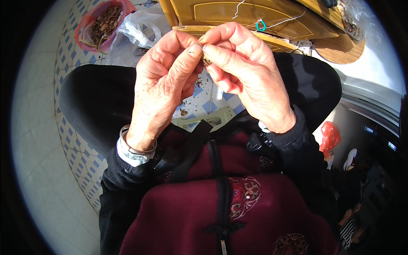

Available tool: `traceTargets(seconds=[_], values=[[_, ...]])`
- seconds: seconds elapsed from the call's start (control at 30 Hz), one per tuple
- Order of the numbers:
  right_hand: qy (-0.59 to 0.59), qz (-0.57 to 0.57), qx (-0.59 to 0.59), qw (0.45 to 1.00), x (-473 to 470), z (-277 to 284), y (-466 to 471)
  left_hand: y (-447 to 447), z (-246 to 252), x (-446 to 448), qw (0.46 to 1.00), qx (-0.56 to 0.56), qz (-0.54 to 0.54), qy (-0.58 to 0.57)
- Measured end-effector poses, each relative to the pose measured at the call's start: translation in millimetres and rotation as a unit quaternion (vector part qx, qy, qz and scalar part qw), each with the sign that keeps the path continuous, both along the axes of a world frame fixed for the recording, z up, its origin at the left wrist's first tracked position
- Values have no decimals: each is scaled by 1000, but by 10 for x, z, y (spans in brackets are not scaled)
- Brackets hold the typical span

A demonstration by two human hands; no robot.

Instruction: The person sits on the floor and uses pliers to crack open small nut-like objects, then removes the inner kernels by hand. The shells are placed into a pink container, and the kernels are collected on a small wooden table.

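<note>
My left hand [165,70] and my right hand [245,67] meet at the fingertips, high in the view above my lap. Between them they pinch a small dark brownish piece [206,60], mostly hidden by the fingers; what it is I cannot tell. Beyond my left hand stands a pink plastic-lined tub [122,28] holding brown dried scraps [106,24]. A translucent plastic bag [140,30] lies beside the tub, partly behind my left hand. Brown crumbs [184,112] are scattered on the tiled floor below my hands.
A yellow-brown wooden cabinet [223,14] stands beyond my hands, with a teal loop [261,25] and white string against it. A round wooden board [341,49] is at the upper right. Part of a pale green plastic stool [223,116] shows between my legs. At lower right are a red bag [330,137] and another person.
</note>
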State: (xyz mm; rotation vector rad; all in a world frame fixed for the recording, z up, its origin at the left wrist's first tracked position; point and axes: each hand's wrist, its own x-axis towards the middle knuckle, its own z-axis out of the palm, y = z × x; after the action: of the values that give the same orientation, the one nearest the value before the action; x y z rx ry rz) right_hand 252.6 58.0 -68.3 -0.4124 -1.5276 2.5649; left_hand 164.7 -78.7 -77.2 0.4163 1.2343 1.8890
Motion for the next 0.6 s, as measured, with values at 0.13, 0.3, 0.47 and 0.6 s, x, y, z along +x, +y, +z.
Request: traceTargets(seconds=[0.13, 0.3, 0.47, 0.6], values=[[-27, 9, 12, 1000, -3, -30, 28, -11, -36, -20, 999, -30, -1, 11], [-49, 25, -22, 998, 16, 40, 67, -29, 4, -23, 1000, -22, -18, -1], [-81, 13, -35, 996, 51, 114, 39, -6, 38, -1, 1000, -26, -7, 6], [-73, -8, -52, 996, 83, 94, 17, -14, 13, 17, 1000, -26, 9, 3]])
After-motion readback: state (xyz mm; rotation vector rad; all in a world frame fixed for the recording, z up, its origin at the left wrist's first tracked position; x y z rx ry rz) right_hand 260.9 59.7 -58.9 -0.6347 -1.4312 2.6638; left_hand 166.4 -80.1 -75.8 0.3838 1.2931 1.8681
